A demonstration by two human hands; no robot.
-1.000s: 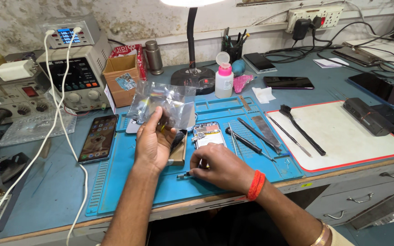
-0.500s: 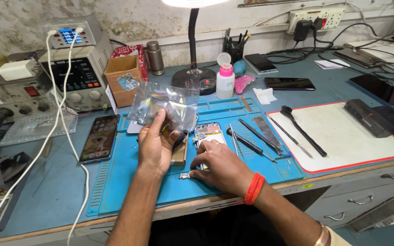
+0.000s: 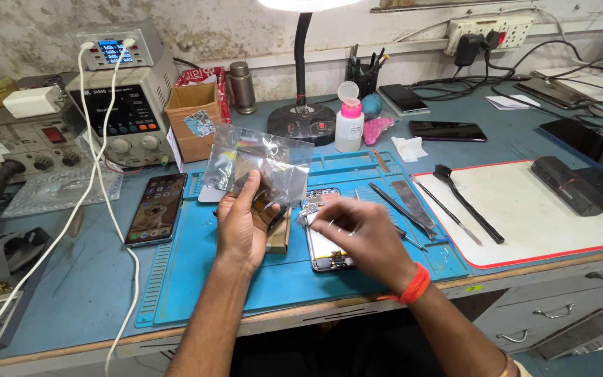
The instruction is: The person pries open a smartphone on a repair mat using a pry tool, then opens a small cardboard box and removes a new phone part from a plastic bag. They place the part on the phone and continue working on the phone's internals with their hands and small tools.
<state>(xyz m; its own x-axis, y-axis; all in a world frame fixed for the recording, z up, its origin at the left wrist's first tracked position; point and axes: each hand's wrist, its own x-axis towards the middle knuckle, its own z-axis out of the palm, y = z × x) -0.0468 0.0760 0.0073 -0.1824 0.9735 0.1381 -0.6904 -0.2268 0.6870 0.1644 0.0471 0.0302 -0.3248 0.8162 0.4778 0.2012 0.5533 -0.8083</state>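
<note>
My left hand (image 3: 242, 227) holds up a clear plastic bag (image 3: 259, 164) with a dark flat part inside, above the blue work mat (image 3: 197, 279). My right hand (image 3: 357, 234) is motion-blurred just right of it, with its fingers drawn together in a pinch pointing toward the bag. Whether anything sits between those fingers is unclear. An opened phone (image 3: 322, 248) lies on the mat under my right hand, partly hidden by it. A red band circles my right wrist.
A lit phone (image 3: 156, 208) lies left of the mat beside white cables (image 3: 99, 195) from a power supply (image 3: 123, 112). A cardboard box (image 3: 193, 119), lamp base (image 3: 301, 122) and pink-capped bottle (image 3: 348, 126) stand behind. Metal tools (image 3: 406, 206), a brush (image 3: 465, 202) and a white pad (image 3: 546, 216) lie right.
My right hand has lifted from the front of the mat, near the phone's lower end, up toward the bag. My left hand has kept hold of the bag.
</note>
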